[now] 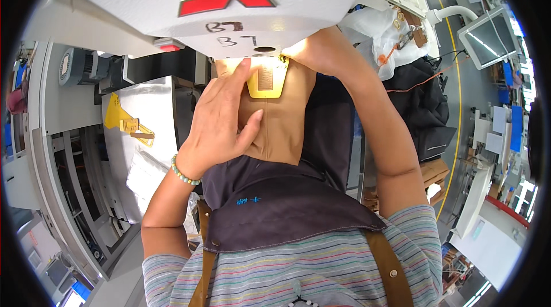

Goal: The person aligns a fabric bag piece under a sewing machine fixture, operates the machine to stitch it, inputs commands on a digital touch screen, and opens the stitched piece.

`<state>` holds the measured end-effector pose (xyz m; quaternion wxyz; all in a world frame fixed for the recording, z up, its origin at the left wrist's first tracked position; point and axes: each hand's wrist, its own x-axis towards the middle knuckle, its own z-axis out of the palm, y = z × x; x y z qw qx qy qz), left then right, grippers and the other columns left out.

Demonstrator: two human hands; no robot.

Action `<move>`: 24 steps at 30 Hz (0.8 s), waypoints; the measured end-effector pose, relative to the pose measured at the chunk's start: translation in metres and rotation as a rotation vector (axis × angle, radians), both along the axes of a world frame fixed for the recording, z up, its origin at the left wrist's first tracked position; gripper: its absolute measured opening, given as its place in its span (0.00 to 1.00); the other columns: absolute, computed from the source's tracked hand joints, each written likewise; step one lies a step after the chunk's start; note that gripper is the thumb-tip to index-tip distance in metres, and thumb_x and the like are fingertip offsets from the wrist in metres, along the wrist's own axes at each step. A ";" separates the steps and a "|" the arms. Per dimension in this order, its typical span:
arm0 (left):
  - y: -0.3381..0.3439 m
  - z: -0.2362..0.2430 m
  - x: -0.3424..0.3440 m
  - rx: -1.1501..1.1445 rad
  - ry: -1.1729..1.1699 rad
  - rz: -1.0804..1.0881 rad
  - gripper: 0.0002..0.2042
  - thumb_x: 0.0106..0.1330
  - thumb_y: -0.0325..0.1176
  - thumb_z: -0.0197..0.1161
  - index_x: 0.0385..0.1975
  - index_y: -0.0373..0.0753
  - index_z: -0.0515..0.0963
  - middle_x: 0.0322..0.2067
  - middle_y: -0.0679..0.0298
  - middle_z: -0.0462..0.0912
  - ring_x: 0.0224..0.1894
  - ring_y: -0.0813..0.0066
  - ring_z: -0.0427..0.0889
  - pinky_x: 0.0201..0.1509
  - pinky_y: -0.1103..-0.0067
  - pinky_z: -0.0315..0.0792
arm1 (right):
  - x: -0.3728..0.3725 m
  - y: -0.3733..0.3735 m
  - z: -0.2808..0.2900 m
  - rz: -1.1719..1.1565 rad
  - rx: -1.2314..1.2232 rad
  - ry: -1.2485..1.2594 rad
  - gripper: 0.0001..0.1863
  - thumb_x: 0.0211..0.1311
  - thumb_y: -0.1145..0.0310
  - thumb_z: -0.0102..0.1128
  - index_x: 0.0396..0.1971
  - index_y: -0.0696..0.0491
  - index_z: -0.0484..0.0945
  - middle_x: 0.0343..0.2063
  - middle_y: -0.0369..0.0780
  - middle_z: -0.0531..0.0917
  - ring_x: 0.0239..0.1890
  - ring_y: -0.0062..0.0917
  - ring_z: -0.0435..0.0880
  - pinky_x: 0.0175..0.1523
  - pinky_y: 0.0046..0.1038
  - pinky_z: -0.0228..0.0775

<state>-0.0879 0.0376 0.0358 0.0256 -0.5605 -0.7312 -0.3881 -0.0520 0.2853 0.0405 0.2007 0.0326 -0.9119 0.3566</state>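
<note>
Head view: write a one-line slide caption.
Left hand on brown fabric beside a yellow plate, right hand near its far end, before a white machine.

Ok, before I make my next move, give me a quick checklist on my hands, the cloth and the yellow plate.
1. Left hand steadying the brown cloth: ok, it rests on it with fingers spread.
2. Yellow plate on the cloth: ok, its slotted part shows there.
3. Right hand clear of the white machine head: cannot tell, its fingertips are hidden.
4. Cloth's far end lying flat: cannot tell, the machine head covers it.
5. Beaded bracelet away from the plate: ok, it sits back on the left wrist.
</note>
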 end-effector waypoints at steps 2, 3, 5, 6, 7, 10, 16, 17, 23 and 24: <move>0.001 -0.004 -0.006 0.003 0.002 -0.013 0.33 0.60 0.24 0.66 0.68 0.29 0.64 0.55 0.46 0.80 0.51 0.47 0.80 0.56 0.61 0.74 | 0.001 0.004 -0.005 -0.016 0.019 -0.022 0.16 0.54 0.60 0.69 0.25 0.59 0.81 0.19 0.50 0.79 0.25 0.48 0.79 0.32 0.42 0.70; 0.001 -0.006 -0.008 0.011 0.008 -0.024 0.33 0.60 0.24 0.65 0.68 0.30 0.64 0.55 0.45 0.80 0.51 0.46 0.80 0.55 0.61 0.74 | 0.001 0.005 -0.007 -0.031 0.043 -0.039 0.16 0.54 0.59 0.69 0.24 0.59 0.80 0.18 0.49 0.78 0.22 0.48 0.77 0.30 0.41 0.69; 0.001 -0.004 -0.007 0.001 0.001 -0.022 0.32 0.61 0.21 0.63 0.68 0.31 0.65 0.56 0.44 0.79 0.51 0.46 0.80 0.55 0.61 0.75 | 0.002 0.004 -0.006 -0.016 0.025 -0.019 0.17 0.54 0.59 0.69 0.23 0.59 0.79 0.17 0.49 0.77 0.21 0.47 0.76 0.30 0.41 0.67; 0.003 -0.003 -0.007 -0.003 0.028 -0.038 0.31 0.61 0.20 0.62 0.67 0.31 0.66 0.57 0.44 0.78 0.51 0.46 0.80 0.56 0.62 0.75 | 0.002 0.004 -0.006 -0.004 0.015 0.008 0.17 0.54 0.59 0.69 0.22 0.59 0.78 0.16 0.48 0.76 0.20 0.46 0.75 0.29 0.40 0.66; 0.003 -0.002 -0.007 -0.006 0.057 -0.057 0.30 0.61 0.18 0.60 0.67 0.31 0.67 0.57 0.44 0.78 0.51 0.46 0.80 0.56 0.62 0.75 | 0.002 0.004 -0.005 -0.004 0.008 0.002 0.17 0.54 0.59 0.69 0.22 0.59 0.78 0.16 0.48 0.76 0.20 0.46 0.75 0.29 0.40 0.66; 0.006 0.002 0.006 -0.123 0.167 -0.008 0.25 0.65 0.26 0.63 0.63 0.29 0.73 0.56 0.47 0.79 0.55 0.50 0.79 0.60 0.64 0.73 | 0.003 0.002 -0.005 0.008 -0.031 0.002 0.18 0.55 0.58 0.69 0.22 0.59 0.78 0.15 0.47 0.75 0.19 0.43 0.73 0.28 0.39 0.66; 0.007 -0.004 0.015 -0.150 0.300 0.072 0.22 0.65 0.33 0.67 0.57 0.28 0.78 0.57 0.51 0.81 0.59 0.52 0.79 0.62 0.64 0.72 | 0.006 -0.009 0.000 -0.017 -0.132 0.019 0.14 0.55 0.60 0.68 0.26 0.57 0.81 0.19 0.45 0.79 0.22 0.39 0.76 0.31 0.36 0.67; 0.007 -0.003 0.015 -0.140 0.302 0.064 0.22 0.65 0.33 0.67 0.56 0.28 0.78 0.56 0.51 0.81 0.58 0.52 0.79 0.62 0.64 0.72 | 0.008 -0.012 0.006 -0.008 -0.125 0.028 0.14 0.55 0.60 0.68 0.26 0.57 0.81 0.19 0.45 0.79 0.22 0.39 0.76 0.31 0.36 0.67; 0.005 0.004 0.018 -0.136 0.373 0.051 0.21 0.66 0.33 0.65 0.56 0.27 0.78 0.55 0.50 0.81 0.57 0.53 0.79 0.62 0.63 0.72 | 0.010 -0.013 0.018 -0.055 -0.015 -0.170 0.13 0.55 0.64 0.66 0.27 0.59 0.80 0.23 0.46 0.79 0.24 0.40 0.75 0.34 0.37 0.68; 0.003 0.004 0.019 -0.156 0.386 0.045 0.21 0.66 0.33 0.65 0.55 0.26 0.77 0.55 0.50 0.81 0.56 0.53 0.79 0.62 0.63 0.71 | 0.011 -0.013 0.016 -0.059 -0.008 -0.156 0.13 0.55 0.64 0.66 0.27 0.59 0.80 0.23 0.46 0.79 0.24 0.40 0.75 0.34 0.37 0.68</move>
